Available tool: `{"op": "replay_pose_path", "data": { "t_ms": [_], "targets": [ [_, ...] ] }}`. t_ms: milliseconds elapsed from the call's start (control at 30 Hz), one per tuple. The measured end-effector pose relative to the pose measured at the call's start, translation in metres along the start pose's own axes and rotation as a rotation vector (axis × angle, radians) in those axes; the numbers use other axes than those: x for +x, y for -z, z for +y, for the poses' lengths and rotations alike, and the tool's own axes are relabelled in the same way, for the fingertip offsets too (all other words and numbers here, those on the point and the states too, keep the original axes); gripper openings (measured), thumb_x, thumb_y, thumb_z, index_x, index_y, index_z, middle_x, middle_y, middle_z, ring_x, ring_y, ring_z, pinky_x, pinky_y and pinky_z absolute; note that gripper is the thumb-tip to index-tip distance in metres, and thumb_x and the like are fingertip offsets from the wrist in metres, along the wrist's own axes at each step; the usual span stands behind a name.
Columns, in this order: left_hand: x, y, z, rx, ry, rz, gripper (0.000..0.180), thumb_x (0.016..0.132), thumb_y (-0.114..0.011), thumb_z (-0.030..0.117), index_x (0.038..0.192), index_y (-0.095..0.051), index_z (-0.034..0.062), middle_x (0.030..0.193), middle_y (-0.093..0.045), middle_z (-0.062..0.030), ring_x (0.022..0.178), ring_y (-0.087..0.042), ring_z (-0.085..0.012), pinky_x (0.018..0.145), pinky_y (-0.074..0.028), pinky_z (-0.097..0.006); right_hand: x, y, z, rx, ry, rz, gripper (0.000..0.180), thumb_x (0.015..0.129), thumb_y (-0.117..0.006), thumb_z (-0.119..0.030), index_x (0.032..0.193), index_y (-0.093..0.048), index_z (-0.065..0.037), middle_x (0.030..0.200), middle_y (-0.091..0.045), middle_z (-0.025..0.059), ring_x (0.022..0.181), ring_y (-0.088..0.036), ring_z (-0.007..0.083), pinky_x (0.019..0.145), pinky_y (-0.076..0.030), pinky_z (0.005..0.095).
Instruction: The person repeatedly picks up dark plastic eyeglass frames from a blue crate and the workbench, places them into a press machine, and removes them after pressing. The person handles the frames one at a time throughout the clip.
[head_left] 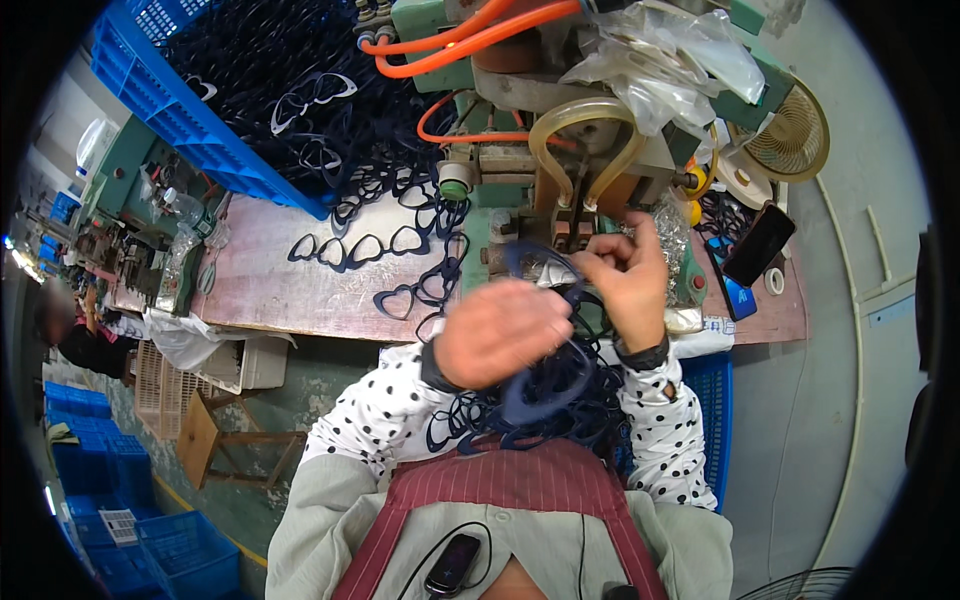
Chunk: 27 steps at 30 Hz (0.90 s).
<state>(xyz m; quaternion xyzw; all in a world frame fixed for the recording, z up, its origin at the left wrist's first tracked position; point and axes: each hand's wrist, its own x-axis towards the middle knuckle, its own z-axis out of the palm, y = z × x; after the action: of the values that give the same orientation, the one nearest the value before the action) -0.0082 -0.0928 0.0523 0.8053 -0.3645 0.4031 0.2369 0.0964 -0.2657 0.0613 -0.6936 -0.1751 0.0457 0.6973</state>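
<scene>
My left hand (500,335), smeared by motion, is in front of the machine with its back up. Its fingers close on a dark blue eyeglass frame (548,405); one blurred rim shows above the fingertips and another below. At the machine's small clamp (575,230), my right hand (628,280) has its thumb and fingers bent together, one finger raised. Whatever is in that pinch is too small to see. A heap of dark blue eyeglass frames (475,415) lies on my lap, under the left hand.
More frames (405,240) lie on the table (255,250), left of the machine (510,165). A blue crate (190,110) full of frames stands behind them. A phone (760,245), a tape roll (774,281) and a small fan (790,130) are at the right. Orange hoses (480,35) cross above.
</scene>
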Motion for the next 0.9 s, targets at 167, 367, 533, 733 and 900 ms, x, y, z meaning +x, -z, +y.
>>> {"op": "replay_pose_path", "data": {
  "t_ms": [167, 367, 533, 733, 900],
  "targets": [
    [0.008, -0.029, 0.010, -0.036, -0.026, -0.049, 0.033, 0.081, -0.072, 0.013, 0.111, -0.067, 0.0022, 0.113, -0.067, -0.0144, 0.103, -0.067, -0.0262, 0.091, -0.053, -0.041, 0.022, 0.068, 0.052, -0.504, 0.235, 0.314, 0.041, 0.078, -0.072, -0.006, 0.116, -0.057, -0.003, 0.085, -0.069, 0.0079, 0.074, -0.064, 0.0170, 0.069, -0.050, 0.0297],
    [0.002, -0.037, 0.012, -0.072, 0.020, 0.012, 0.032, 0.081, -0.069, 0.010, 0.112, -0.066, 0.0013, 0.116, -0.065, -0.0136, 0.099, -0.067, -0.0238, 0.092, -0.054, -0.040, 0.009, 0.123, 0.096, -0.757, 0.026, 0.318, 0.025, 0.082, -0.071, -0.016, 0.104, -0.065, -0.005, 0.087, -0.070, 0.0122, 0.076, -0.067, 0.0248, 0.069, -0.051, 0.0347],
    [0.002, -0.038, 0.008, -0.090, 0.010, 0.009, 0.032, 0.080, -0.070, 0.010, 0.111, -0.066, 0.0022, 0.114, -0.067, -0.0128, 0.097, -0.068, -0.0240, 0.090, -0.055, -0.041, -0.006, 0.098, 0.095, -1.279, 0.229, 0.252, 0.028, 0.080, -0.073, -0.024, 0.098, -0.066, -0.003, 0.083, -0.066, 0.0138, 0.079, -0.064, 0.0351, 0.070, -0.050, 0.0425],
    [0.000, -0.033, 0.014, -0.051, 0.006, -0.016, 0.036, 0.083, -0.069, 0.013, 0.117, -0.064, 0.0011, 0.118, -0.066, -0.0151, 0.107, -0.065, -0.0261, 0.096, -0.051, -0.043, 0.012, 0.112, 0.125, -0.885, 0.058, 0.238, 0.019, 0.083, -0.071, -0.022, 0.089, -0.070, -0.004, 0.089, -0.068, 0.0154, 0.080, -0.064, 0.0333, 0.071, -0.050, 0.0399],
    [-0.030, -0.012, -0.014, 0.168, -0.034, 0.081, 0.037, 0.082, -0.073, 0.029, 0.112, -0.066, 0.0095, 0.113, -0.066, -0.0099, 0.090, -0.065, -0.0236, 0.077, -0.049, -0.035, 0.009, 0.120, 0.127, -0.802, 0.207, 0.349, 0.017, 0.091, -0.063, -0.017, 0.098, -0.070, -0.003, 0.091, -0.070, 0.0121, 0.080, -0.066, 0.0229, 0.074, -0.051, 0.0331]
  ]
}}
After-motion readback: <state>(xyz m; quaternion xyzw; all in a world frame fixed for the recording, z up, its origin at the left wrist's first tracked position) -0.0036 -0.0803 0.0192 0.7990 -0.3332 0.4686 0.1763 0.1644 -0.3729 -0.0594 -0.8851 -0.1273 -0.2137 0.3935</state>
